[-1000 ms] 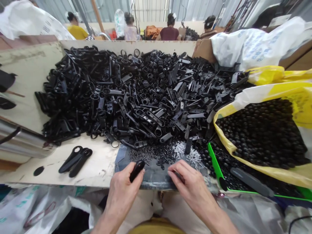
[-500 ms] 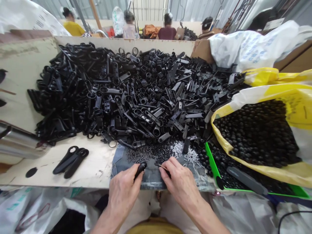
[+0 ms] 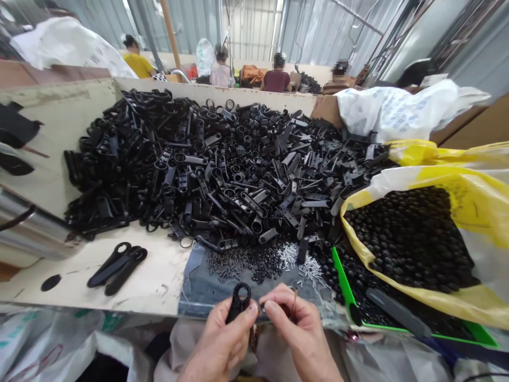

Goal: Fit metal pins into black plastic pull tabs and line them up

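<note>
My left hand [image 3: 228,334] is closed around a black plastic handle piece [image 3: 242,295] with a ring at its upper end. Close beside it, my right hand [image 3: 292,323] pinches a tiny dark part [image 3: 261,306] between thumb and forefinger. A thin brownish rod-like tool [image 3: 295,300] sticks up from the curled right fingers; its lower end is hidden. Both hands are over the front edge of a dark work mat [image 3: 199,297]. Small dark screw-like pieces [image 3: 226,263], black bits [image 3: 264,265] and silver pins [image 3: 304,262] lie in heaps on the mat.
A large pile of black plastic parts [image 3: 222,175] fills the bench behind. Several finished-looking black pieces [image 3: 119,268] lie left, near a metal container [image 3: 35,225]. Right are a green tray [image 3: 344,284] and a yellow-white bag [image 3: 363,249] of black balls. Several people sit beyond.
Both hands have drawn back toward me and come closer together. The black handle piece has turned ring-end up, and the thin tool now points upward in the right hand. The camera view has tilted up.
</note>
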`<action>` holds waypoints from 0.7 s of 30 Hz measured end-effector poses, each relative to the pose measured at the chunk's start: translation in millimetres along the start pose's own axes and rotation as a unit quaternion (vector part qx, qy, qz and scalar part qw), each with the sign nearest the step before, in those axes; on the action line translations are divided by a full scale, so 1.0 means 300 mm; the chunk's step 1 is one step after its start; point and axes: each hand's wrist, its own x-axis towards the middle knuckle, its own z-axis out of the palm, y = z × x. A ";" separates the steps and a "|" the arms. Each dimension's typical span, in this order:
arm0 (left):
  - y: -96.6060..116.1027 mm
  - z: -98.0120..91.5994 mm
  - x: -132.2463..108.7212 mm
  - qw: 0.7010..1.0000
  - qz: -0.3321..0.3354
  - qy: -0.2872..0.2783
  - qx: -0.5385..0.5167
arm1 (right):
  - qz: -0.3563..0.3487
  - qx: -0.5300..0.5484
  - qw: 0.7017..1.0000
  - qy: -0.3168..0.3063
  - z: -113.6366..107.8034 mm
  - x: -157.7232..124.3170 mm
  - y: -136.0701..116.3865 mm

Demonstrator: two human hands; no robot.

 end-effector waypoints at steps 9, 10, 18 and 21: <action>-0.006 0.007 -0.013 1.000 -0.004 0.004 -0.009 | -0.086 -0.061 0.994 -0.005 -0.007 -0.011 -0.001; -0.006 0.006 -0.014 1.000 -0.003 0.005 -0.007 | -0.093 -0.072 0.993 -0.006 -0.008 -0.012 -0.002; -0.015 0.007 -0.014 1.000 -0.012 0.021 0.006 | -0.093 -0.102 0.990 -0.002 -0.015 -0.023 -0.007; -0.025 0.010 -0.002 1.000 -0.013 0.019 0.005 | -0.089 -0.105 0.990 0.016 -0.016 -0.026 -0.011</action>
